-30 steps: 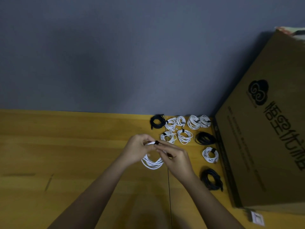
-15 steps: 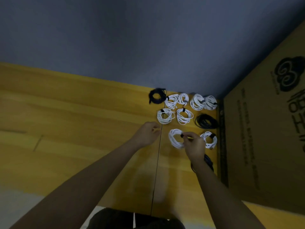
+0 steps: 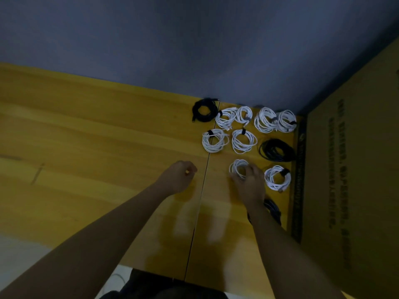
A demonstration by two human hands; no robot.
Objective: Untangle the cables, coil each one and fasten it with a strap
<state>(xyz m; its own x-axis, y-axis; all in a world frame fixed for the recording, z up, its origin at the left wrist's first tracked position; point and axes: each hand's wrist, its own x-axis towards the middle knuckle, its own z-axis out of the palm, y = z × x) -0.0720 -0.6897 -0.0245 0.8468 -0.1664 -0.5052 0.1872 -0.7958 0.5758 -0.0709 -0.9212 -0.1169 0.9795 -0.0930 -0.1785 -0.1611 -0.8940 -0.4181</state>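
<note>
- My right hand [image 3: 248,182] lay over the white coil [image 3: 237,168] on the yellow table [image 3: 108,147], fingers spread onto its loops; whether they pinched it I could not tell in the dim light
- That coil sat near the cardboard box [image 3: 356,169], with another strapped white coil [image 3: 277,177] between it and the box
- My left hand [image 3: 180,175] hovered farther from the box, fingers curled, holding nothing visible
- More bundled coils, white and black, lay beyond, along the box's near side
</note>
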